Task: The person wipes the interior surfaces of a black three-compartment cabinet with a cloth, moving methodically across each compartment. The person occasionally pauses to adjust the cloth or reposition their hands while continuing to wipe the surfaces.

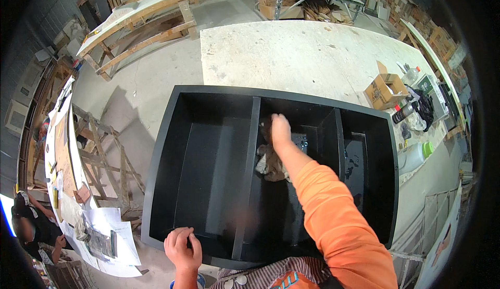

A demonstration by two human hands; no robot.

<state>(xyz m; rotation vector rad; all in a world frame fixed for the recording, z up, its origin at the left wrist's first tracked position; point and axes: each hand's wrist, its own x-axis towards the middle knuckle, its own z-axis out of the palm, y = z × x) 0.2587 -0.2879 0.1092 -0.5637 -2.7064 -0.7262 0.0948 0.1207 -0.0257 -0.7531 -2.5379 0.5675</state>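
Left hand (183, 250): fingers grasp black cabinet (211, 164) at near-left rim. Right hand (281, 131): beside cloth (271, 167); cannot tell whether fingers grip it.

Pale table (291, 54) beneath black box (247, 185)

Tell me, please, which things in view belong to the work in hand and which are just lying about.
In use:
black three-compartment box
rag in its middle compartment, by the right hand

Apparently just lying about:
cardboard box
jug with green cap
black plastic bag
papers
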